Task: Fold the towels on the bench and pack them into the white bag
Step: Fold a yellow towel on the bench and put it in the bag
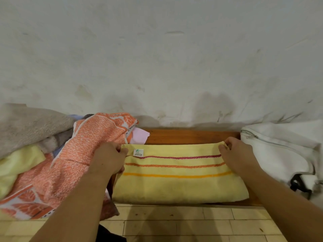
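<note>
A yellow towel [178, 182] with three coloured stripes lies folded flat on the wooden bench [190, 136]. My left hand [109, 158] pinches its far left corner, beside a small sewn label. My right hand [236, 153] pinches its far right corner. The white bag [283, 152] with a zip sits on the bench at the right, just past my right hand. At the left lies a heap of unfolded towels: an orange patterned towel [82, 154] on top, a beige towel [29, 126] behind it and a pale yellow towel [15, 165] under it.
A stained white wall [160, 58] rises directly behind the bench. A pale pink cloth [139, 135] pokes out from under the orange towel. Yellowish floor tiles [192, 222] lie below the bench's front edge. A black strap [298, 184] hangs from the bag.
</note>
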Tool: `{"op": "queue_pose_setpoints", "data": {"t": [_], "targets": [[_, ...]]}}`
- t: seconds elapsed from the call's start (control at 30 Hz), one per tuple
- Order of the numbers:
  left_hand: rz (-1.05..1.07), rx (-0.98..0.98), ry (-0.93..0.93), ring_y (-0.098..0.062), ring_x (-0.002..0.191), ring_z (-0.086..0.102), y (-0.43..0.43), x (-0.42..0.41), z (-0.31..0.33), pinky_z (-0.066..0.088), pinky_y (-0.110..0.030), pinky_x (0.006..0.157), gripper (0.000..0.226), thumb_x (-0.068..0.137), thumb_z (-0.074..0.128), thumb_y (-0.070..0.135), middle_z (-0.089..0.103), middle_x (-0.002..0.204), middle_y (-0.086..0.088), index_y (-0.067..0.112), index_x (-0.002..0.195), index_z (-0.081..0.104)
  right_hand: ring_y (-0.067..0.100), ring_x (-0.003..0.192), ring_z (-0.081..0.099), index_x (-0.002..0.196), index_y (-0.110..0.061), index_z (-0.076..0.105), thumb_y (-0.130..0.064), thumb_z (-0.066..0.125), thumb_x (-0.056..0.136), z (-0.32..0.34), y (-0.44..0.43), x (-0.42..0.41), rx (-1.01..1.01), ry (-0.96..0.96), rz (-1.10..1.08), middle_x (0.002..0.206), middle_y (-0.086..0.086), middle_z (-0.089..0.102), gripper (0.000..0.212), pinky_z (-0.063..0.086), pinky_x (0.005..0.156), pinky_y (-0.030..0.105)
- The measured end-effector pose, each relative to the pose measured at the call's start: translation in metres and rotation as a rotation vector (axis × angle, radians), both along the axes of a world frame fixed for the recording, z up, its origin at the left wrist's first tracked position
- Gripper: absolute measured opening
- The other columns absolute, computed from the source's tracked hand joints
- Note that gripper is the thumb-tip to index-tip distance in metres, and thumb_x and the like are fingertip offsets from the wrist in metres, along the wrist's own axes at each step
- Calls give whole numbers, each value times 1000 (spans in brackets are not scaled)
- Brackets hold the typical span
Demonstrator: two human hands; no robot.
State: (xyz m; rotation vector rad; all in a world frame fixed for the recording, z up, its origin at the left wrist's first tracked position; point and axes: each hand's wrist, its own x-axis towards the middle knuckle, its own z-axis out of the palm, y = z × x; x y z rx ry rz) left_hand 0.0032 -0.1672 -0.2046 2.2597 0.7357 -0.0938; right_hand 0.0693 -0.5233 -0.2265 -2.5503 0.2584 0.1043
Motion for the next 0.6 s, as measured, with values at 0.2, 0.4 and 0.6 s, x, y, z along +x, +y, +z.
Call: {"op": "queue_pose_setpoints", "data": {"t": [0.2, 0.4, 0.6], "targets": [[-144, 297, 92, -24, 84, 63, 1, -1, -9, 49, -33, 76, 26, 94, 57, 48, 69, 90, -3, 22, 94, 61, 31, 105, 56, 126, -16, 48, -35, 61, 94, 5, 10, -9, -183, -18, 48, 119, 11, 53, 39, 51, 90, 44], [-269, 254, 178, -19, 88, 64, 1, -14, -4, 44, -29, 75, 25, 91, 63, 46, 70, 98, 1, 22, 97, 64, 28, 156, -6, 160, -34, 9, -66, 35, 98, 3, 33, -73, -381, -65, 375, 169, 6, -7, 74, 10, 126, 43], [-340, 350, 260, -26, 85, 65, 1, -37, 7, 47, -30, 71, 24, 92, 67, 25, 70, 93, -13, 1, 95, 65, 23, 153, -23, 157, -42, -15, -72, 11, 95, -20, 30, -106, -338, 73, 422, 167, -1, -25, 73, -4, 126, 47]]}}
